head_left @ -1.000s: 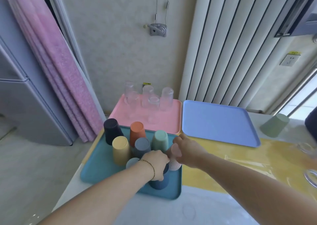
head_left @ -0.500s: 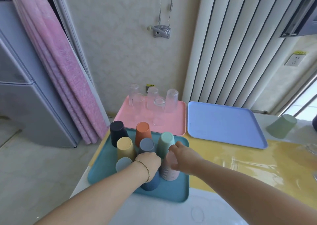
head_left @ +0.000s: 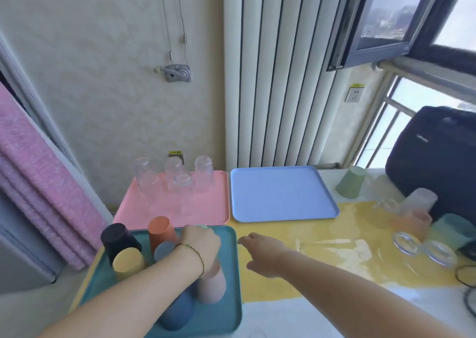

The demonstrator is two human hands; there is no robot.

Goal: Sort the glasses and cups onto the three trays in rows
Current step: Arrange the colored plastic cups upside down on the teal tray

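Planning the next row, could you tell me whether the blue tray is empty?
Empty: the blue tray shows bare surface, no glass or cup on it.

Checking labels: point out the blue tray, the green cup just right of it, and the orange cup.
blue tray [head_left: 280,193]: head view, bare floor.
green cup [head_left: 351,183]: head view, side wall.
orange cup [head_left: 161,232]: head view, side wall.
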